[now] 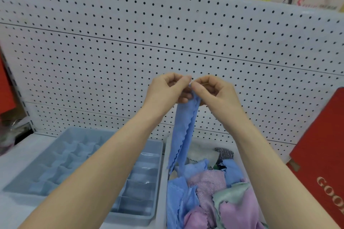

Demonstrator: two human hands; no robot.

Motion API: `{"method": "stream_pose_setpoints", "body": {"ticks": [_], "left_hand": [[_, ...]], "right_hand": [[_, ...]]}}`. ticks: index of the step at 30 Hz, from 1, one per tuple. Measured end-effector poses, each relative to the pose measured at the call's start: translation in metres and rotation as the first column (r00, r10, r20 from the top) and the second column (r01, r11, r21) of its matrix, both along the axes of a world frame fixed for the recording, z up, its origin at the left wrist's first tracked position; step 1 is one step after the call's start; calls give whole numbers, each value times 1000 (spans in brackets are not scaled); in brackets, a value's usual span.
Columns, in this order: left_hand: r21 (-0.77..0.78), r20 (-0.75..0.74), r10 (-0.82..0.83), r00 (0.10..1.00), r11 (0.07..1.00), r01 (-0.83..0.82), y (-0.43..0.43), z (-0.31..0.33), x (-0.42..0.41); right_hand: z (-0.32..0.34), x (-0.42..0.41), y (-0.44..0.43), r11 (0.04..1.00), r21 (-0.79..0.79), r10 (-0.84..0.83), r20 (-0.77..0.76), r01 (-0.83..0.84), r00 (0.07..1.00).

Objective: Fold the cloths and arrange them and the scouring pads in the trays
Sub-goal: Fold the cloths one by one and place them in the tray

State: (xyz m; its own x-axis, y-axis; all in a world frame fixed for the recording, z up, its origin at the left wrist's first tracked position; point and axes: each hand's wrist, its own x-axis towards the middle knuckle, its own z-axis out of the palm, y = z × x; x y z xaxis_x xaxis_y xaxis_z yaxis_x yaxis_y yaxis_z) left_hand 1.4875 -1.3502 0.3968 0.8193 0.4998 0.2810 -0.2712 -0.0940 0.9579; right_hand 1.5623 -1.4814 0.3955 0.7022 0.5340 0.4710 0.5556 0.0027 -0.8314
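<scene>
- The left hand (168,89) and right hand (212,91) are raised side by side above the heap of cloths (214,193), with their thumbs nearly touching.
- The left hand's fingers (183,81) are curled, with the thumb pinching the top edge of a blue cloth (183,135).
- The right hand's fingers (198,87) are curled the same way and are clamped on the same edge, just beside the left.
- The blue cloth hangs straight down in a narrow strip. Its scalloped lower corner reaches the heap's far left part.
- The heap is a loose mix of blue, lilac, pink and pale green pieces.
- A silver scouring pad (224,153) lies at the heap's far edge.
- Two blue-grey divided trays sit on the tabletop (13,165) left of the heap. The near tray (143,182) is just beside the heap, and the far tray (61,156) is further left.
- A white pegboard (167,33) stands behind the heap.
- A red box (320,154) leans to the right of the heap.
</scene>
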Motion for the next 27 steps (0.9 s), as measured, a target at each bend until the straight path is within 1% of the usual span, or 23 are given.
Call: {"method": "stream_pose_setpoints", "body": {"ticks": [3,6,7,9,10,11,12,14,15,16,17,19,20,21,23,24,25,27], "left_hand": [[-23,20,-45,999,999,45,0,-1,-3],[15,37,-40,999,999,40,2,-8,-4],[54,62,-8,998,999,5,3,-12,-4],[174,123,111,986,976,-132,8,-23,-3],[229,120,150,981,958,-174,13,-29,-3],[258,76,133,988,955,-148,17,-35,-3],[249,-6,58,998,967,-55,20,-40,-3],[145,-165,-150,975,974,175,22,-50,-4],[100,-193,-223,956,964,245,21,-54,-4],[74,-192,-255,948,959,273,19,-57,-5],[52,-167,-265,950,959,277,16,-58,-4],[-7,-107,-243,964,970,244,13,-59,-3],[-35,-87,-221,971,975,218,12,-59,-2],[-57,-75,-199,977,979,195,12,-59,-1],[-73,-70,-154,986,986,149,14,-60,2],[-72,-69,-129,989,990,124,15,-59,2],[-74,-67,-105,992,992,100,15,-60,3],[-109,-88,-91,992,991,81,15,-61,3]], "right_hand": [[-4,0,-2,998,-43,41,-3,-41,999],[-8,3,-4,998,-41,50,-24,-51,998],[-9,5,-4,998,-37,45,-34,-46,998],[-11,9,-6,998,-43,36,-38,-37,999],[-10,11,-7,998,-50,46,-33,-48,998],[-10,13,-8,996,-59,65,-23,-67,998],[-8,14,-10,994,-67,90,-14,-91,996],[-4,15,-13,990,-51,132,-21,-133,991],[-2,15,-14,990,-30,138,-26,-139,990],[0,16,-14,991,3,133,-40,-133,990],[-1,16,-14,992,40,120,-67,-117,991],[-8,19,-14,993,88,97,-188,-81,977],[-16,20,-15,993,73,105,-263,-88,959],[-26,20,-17,991,26,133,-320,-132,938],[-51,13,-20,962,-105,195,-388,-253,901],[-61,8,-20,947,-134,214,-413,-292,885],[-69,5,-20,944,-128,221,-431,-303,875],[-78,2,-17,963,-82,195,-454,-258,869]]}}
